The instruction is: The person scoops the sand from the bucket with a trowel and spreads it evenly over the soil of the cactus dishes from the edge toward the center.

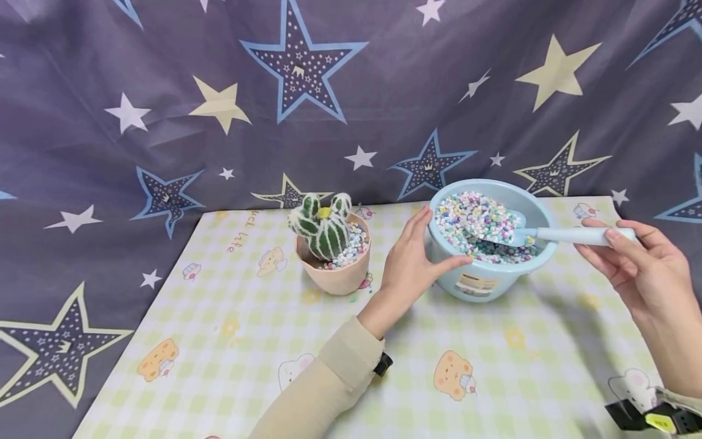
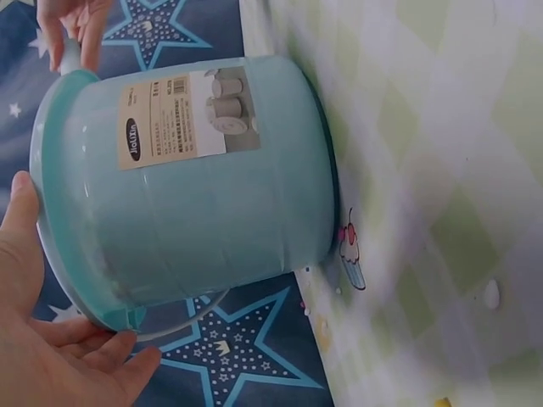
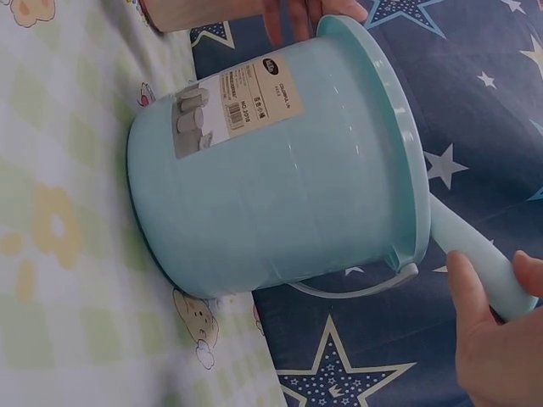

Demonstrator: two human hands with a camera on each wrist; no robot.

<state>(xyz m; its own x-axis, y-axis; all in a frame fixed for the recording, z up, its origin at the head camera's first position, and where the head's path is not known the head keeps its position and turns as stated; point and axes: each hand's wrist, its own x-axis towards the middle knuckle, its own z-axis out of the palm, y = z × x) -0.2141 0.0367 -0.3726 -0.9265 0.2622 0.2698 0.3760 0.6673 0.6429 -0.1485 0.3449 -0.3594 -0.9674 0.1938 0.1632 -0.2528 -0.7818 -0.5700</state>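
On the right side of the tabletop (image 1: 395, 378), we see a light blue bucket (image 1: 507, 277) standing upright, filled with multicoloured pebbles (image 1: 463, 210). The left hand (image 1: 408, 262) is spread against the bucket's left side, its fingers fairly straight along the rim and its thumb reaching across the front. The right hand (image 1: 652, 274) pinches the handle end of a pale blue scoop (image 1: 573, 235) between thumb and fingers; we find the scoop's blade inside the bucket's mouth, with pebbles heaped on it.

To the left, well apart from the bucket, stands a pinkish pot (image 1: 337, 281) holding a green cactus (image 1: 326, 241) with white fuzzy ridges and a yellow spot near its top. Pebbles cover the right part of the pot, and we notice a few loose ones lying beside its base. On the bucket's front we see a paper label (image 1: 476, 284), and behind everything hangs a dark cloth (image 1: 181, 55) printed with stars.
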